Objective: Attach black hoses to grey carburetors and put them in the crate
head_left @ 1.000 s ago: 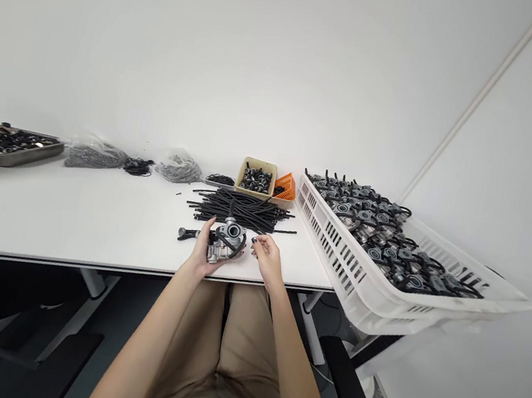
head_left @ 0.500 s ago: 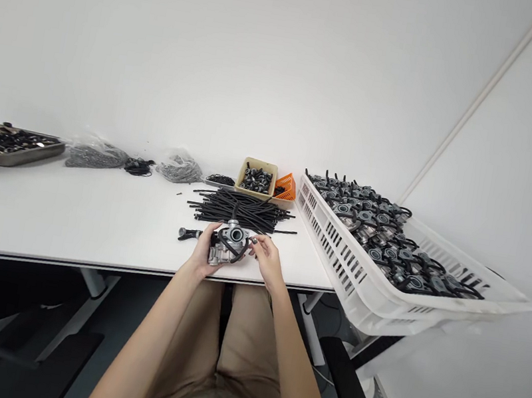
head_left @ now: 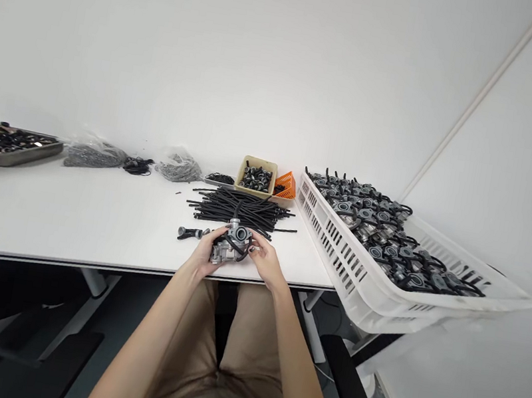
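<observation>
From the head view, we saw a dull silver metal carburetor (head_left: 230,248) looped with a thin black hose (head_left: 234,245), near the front edge of the white table (head_left: 91,218), just before a heap of black tubes (head_left: 239,208). Our left hand (head_left: 201,255) and right hand (head_left: 266,263) were clamped on it from both sides.

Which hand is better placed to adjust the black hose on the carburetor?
Probably the right hand: its fingertips are up against the black hose, while the left hand is wrapped around the carburetor from the left, apparently bearing it.
</observation>
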The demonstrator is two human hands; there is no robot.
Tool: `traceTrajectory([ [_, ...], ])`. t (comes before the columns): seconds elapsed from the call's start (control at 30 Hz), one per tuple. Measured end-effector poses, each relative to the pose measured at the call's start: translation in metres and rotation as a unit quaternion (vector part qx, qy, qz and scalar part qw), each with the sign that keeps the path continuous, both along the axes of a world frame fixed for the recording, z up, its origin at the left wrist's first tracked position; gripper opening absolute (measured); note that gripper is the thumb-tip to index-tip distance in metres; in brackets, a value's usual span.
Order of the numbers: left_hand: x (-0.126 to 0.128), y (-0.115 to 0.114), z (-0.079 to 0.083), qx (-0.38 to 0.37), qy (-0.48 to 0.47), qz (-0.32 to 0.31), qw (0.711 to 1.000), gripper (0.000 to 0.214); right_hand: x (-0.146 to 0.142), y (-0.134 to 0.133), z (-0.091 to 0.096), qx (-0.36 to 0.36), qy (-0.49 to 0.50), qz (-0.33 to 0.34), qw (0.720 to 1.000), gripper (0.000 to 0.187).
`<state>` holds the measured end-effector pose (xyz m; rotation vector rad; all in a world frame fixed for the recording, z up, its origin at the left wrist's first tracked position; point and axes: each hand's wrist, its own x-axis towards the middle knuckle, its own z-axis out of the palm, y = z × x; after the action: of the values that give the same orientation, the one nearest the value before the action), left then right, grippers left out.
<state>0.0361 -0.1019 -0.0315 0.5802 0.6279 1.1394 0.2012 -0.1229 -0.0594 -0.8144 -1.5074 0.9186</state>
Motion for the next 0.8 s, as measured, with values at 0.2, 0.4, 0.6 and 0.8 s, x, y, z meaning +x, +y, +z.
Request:
traceTrajectory([
  [0.2, 0.0036, 0.0039, -0.0059, 0.025, -0.013, 0.008, 1.000, 0.025, 0.0004, 0.0008, -0.0007, -0.002, -0.009, -0.011, 1.000, 0.063],
  [0.4, 0.0058, 0.0053, -0.0074, 0.055, 0.020, 0.038, 0.998, 0.033, 0.0017, 0.0035, -0.0025, -0.005, 0.003, -0.027, 1.000, 0.062],
  [0.6, 0.0081, 0.0019, -0.0037, 0.047, 0.009, 0.047, 0.998, 0.030, 0.0024, 0.0086, -0.0077, -0.042, 0.026, -0.028, 0.998, 0.067],
  [0.8, 0.0057, -0.0012, 0.0002, 0.022, -0.029, 0.032, 0.999, 0.029, 0.0019, 0.0075, -0.0068, -0.057, 0.038, -0.039, 0.997, 0.068],
])
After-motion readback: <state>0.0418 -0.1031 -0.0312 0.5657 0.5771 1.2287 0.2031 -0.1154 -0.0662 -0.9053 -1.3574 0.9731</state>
